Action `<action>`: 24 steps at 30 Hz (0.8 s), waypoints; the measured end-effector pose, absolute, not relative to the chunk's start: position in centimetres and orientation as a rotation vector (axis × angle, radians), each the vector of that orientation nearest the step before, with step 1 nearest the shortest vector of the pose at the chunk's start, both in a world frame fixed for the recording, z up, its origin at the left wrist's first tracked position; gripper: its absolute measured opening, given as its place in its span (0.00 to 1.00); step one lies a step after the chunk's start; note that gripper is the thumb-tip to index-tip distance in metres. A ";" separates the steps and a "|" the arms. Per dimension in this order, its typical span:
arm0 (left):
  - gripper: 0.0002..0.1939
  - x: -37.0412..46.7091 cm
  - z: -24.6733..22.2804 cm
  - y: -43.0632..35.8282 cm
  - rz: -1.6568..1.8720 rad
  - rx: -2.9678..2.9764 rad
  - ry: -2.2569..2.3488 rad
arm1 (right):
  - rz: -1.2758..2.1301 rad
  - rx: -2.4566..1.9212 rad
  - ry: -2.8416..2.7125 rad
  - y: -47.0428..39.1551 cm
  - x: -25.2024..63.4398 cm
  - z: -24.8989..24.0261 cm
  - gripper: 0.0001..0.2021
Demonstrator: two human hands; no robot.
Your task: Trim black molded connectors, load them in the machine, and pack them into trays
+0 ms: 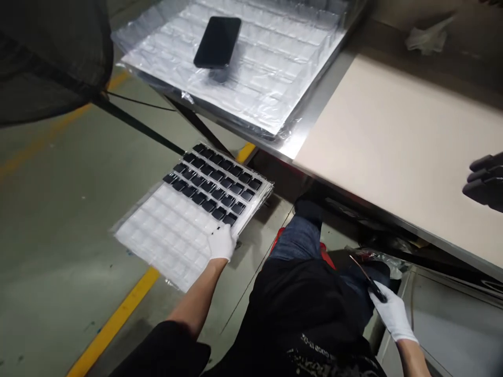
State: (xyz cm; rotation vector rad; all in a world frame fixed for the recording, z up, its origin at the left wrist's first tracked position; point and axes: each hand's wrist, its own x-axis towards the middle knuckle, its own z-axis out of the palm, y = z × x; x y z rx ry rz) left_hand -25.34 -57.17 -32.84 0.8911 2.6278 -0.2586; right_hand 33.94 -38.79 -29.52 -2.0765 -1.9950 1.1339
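Observation:
My left hand [222, 243], in a white glove, reaches to the right edge of a clear plastic tray [157, 235]. Rows of small black pieces [208, 186] fill the tray's far part, and its near pockets look bare. The fingertips are at the nearest row of black pieces; whether they pinch one is too small to tell. Beside my right thigh, my right hand [393, 311], also gloved in white, is closed around the black handle of a thin pointed tool [365, 275]. The tool's tip points up and to the left.
A metal table [301, 139] spans the top and right. On it lie a wrapped white tray stack [259, 73], a black phone [218, 42], a beige board [408, 136] and black objects [487, 180]. A dark mesh item [51, 57] stands at upper left.

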 end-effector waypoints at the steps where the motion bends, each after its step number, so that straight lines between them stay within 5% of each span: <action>1: 0.15 -25.3 -32.8 -57.2 -0.278 0.902 2.622 | 1.147 -2.057 -1.990 -39.1 33.9 -29.9 0.28; 24: 0.17 -24.4 -33.8 -56.2 -0.343 0.806 2.692 | 1.150 -2.067 -1.964 -40.7 34.2 -31.4 0.30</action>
